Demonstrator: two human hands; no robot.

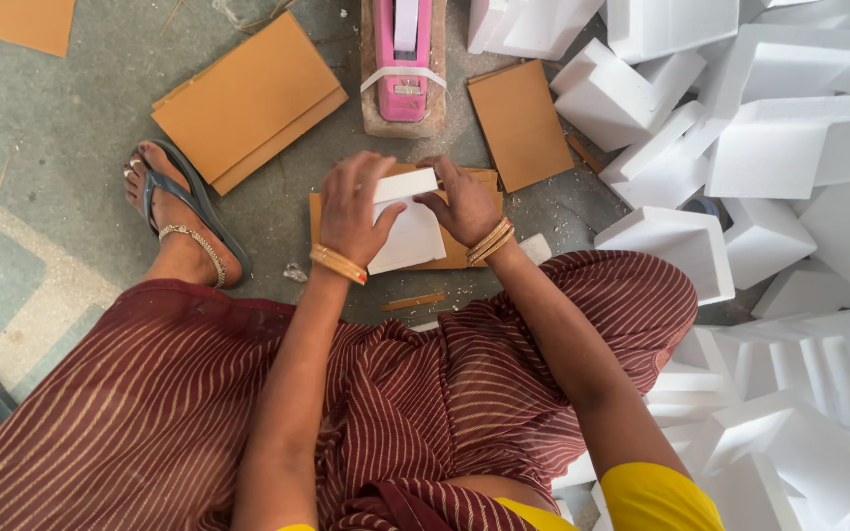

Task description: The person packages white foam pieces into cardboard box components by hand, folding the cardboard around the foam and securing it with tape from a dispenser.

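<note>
Just below the pink stapler [403, 59], left hand [354, 211] and right hand [464, 202] both pinch 1 white foam piece [407, 226]; fingers curled around its edges; brown cardboard [459, 251] lies beneath.

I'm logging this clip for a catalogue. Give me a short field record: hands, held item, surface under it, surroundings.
left hand: grip on white foam piece
right hand: grip on the same piece
under it: brown card sheets on the floor
ahead: pink stapler
left side: brown card stack
right side: white foam corner pile
</note>
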